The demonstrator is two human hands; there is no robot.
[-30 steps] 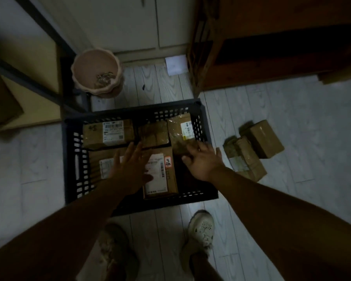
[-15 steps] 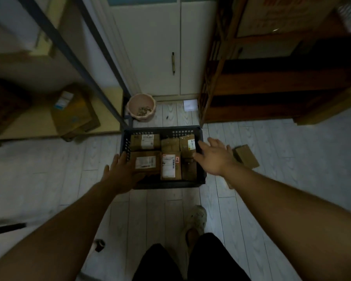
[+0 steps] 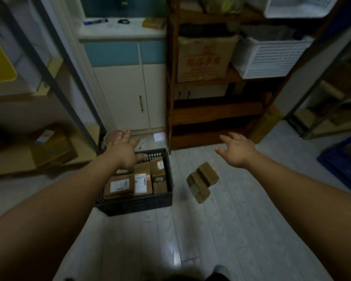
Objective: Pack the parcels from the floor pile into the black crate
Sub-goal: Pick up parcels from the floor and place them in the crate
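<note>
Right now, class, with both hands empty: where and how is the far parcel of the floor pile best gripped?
Take the far parcel by its two short ends, from above, likely with the right hand, the nearer one. Its top and ends show free; its left long side is crowded by the other parcels.

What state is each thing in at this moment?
Crate: upright on the floor, partly filled.
Packed parcels: lying inside the crate.
Floor parcels: piled right of the crate, not yet packed.
Left hand: open, empty.
Right hand: open, empty.
Cabinet doors: closed.
</note>
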